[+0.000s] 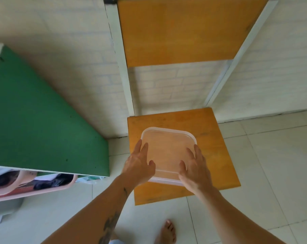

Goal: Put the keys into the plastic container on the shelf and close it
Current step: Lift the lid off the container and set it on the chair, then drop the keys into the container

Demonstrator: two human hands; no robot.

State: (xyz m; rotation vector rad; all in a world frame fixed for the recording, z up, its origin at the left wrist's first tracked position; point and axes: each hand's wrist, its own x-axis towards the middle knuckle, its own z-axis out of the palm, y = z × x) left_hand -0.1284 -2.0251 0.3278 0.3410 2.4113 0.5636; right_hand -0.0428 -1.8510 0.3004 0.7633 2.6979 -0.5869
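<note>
A square, translucent plastic container [168, 150] with its lid on sits on the lower orange shelf board [219, 155]. My left hand [140, 166] lies over its near left corner, fingers along the left edge and thumb on the lid. My right hand [195, 168] covers the near right corner, fingers spread on the lid's right side. Both hands press against the container. No keys are visible; the cloudy lid hides whatever is inside.
The shelf has white posts [124, 85] and an upper orange board [184, 29], against a white brick wall. A green panel [34, 120] leans at the left above a pink basket [43, 187] of dark items. My bare foot [166, 231] stands on the tiled floor.
</note>
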